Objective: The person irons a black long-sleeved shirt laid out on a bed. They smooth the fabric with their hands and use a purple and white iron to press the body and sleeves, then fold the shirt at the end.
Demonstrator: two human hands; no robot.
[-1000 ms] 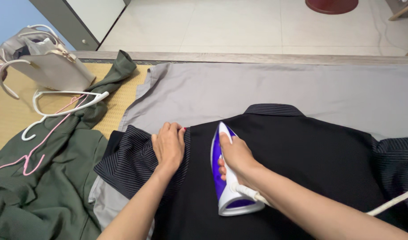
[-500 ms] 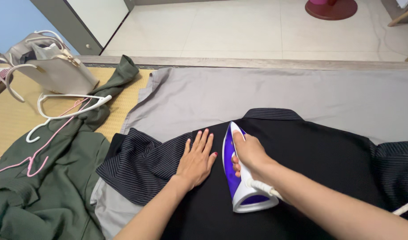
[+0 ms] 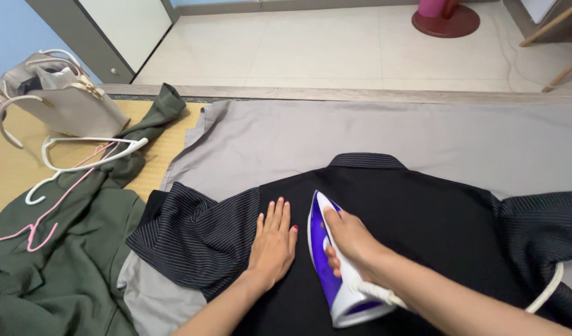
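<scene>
Since half a second ago my right hand (image 3: pixel 351 239) has drawn the steam iron (image 3: pixel 335 274) a little back toward me, and my left hand (image 3: pixel 273 244) has followed, staying flat just beside it; a second ago that left hand was bunched over the sleeve seam instead. Now the left hand lies palm down with its fingers straight and close together, pressing the black front panel of the shirt (image 3: pixel 423 230) next to the pinstriped left sleeve (image 3: pixel 195 233). My right hand is wrapped tight around the white handle of the purple-and-white iron, whose pointed nose aims away from me and whose soleplate sits on the black cloth. Hand and iron are apart by a narrow strip of fabric. I see the white cord (image 3: pixel 547 289) leaving the iron's heel and curving off to the right across the other pinstriped sleeve.

Spread face up, the shirt has its striped collar (image 3: pixel 367 160) at the far edge and rests on a grey sheet (image 3: pixel 373 127) laid over the floor. Left of the sheet lies a woven straw mat (image 3: pixel 12 168), carrying a crumpled dark green garment (image 3: pixel 61 261), a white hanger (image 3: pixel 86 152) and a pink hanger (image 3: pixel 46 214) on top of it. A pale handbag (image 3: pixel 65 102) stands farther back on the mat. Beyond the sheet runs tiled floor (image 3: pixel 335 50) with a red round base (image 3: pixel 444 22) at the top edge.
</scene>
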